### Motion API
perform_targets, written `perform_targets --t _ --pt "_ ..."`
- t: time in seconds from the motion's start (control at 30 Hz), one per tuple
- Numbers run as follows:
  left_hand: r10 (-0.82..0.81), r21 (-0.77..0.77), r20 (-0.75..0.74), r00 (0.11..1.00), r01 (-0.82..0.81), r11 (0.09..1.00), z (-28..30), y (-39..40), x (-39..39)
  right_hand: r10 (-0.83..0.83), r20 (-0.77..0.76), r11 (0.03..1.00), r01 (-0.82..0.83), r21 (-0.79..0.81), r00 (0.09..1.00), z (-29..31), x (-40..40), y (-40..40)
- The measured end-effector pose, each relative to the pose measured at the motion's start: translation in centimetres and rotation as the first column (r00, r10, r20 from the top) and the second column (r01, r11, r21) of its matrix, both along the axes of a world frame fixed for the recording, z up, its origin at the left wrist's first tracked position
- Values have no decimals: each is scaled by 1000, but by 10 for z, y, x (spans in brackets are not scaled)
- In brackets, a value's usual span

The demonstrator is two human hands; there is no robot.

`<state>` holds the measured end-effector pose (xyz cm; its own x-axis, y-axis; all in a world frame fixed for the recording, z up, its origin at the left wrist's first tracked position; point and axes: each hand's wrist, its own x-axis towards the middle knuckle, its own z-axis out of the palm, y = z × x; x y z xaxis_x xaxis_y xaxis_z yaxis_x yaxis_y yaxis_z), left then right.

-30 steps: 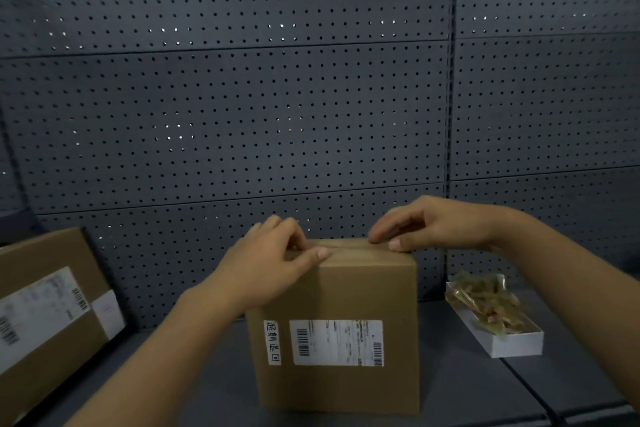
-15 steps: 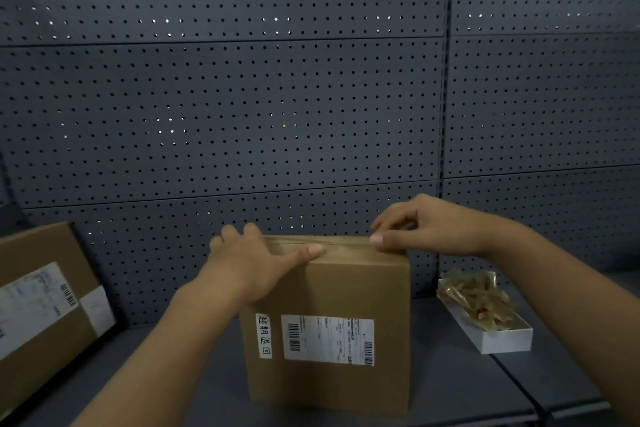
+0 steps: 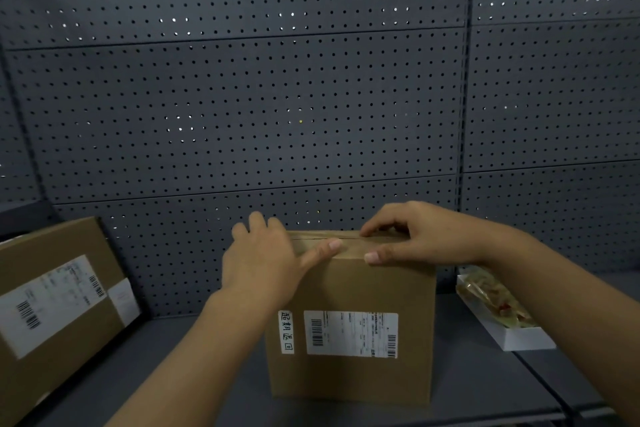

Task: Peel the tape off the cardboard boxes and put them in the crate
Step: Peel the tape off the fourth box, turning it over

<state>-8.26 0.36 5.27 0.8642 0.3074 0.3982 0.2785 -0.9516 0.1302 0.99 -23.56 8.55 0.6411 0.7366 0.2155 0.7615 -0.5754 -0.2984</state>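
**Mia:** Gray walls full of little holes [image 3: 242, 114] stand behind a dark gray shelf [image 3: 194, 357]. What are the hands doing?

**Ben:** The right hand [image 3: 426, 236] has its grip curled over the top of the cardboard box [image 3: 349, 291]. Its thumb [image 3: 375, 256] presses the front top edge and its fingers sit on the tape [image 3: 349, 241]. I can't tell if it pinches a loose end yet.

**Mia:** And the left hand [image 3: 263, 263]?

**Ben:** Its grip is flat and wide. It leans on the left top corner, and its thumb lies along the front top edge. I think it keeps the box from sliding.

**Mia:** Where is the box?

**Ben:** It stands upright in the middle of the shelf, with a white label [image 3: 351, 333] on the front.

**Mia:** Will the tape come off easily?

**Ben:** I think it is thin, shiny and sticky. It could tear, so grab it at an end, close to the cardboard, and pull low and slow.

**Mia:** And the box?

**Ben:** The cardboard looks stiff, and the top flaps may bend. I can't tell how heavy it is. Two hands on its sides would be the safe way to lift it.

**Mia:** What else is there?

**Ben:** Another taped box [image 3: 59, 308] leans on the left. A white tray [image 3: 523, 340] with crumpled tape [image 3: 491, 298] sits on the right. I can't see a crate.
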Motion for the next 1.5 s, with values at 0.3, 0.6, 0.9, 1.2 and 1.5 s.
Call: perform_targets --t 0.3,0.6,0.9,1.2,1.5 --pt "-63 -76 -54 997 59 995 6 16 11 30 -42 998 -28 49 999 0 1 -3" --pt "-229 -115 -254 940 205 972 33 21 18 -1 -105 995 11 97 995 -3 3 -6" --pt "-447 -106 -273 852 436 894 40 -14 29 71 -141 988 -51 142 987 0 -3 -5" --pt "-575 -206 -173 799 542 815 24 -9 34 87 -159 978 -54 201 983 -5 -1 -6" --pt "-643 -284 -106 758 597 750 26 -8 43 24 -125 980 1 197 992 3 10 -8"
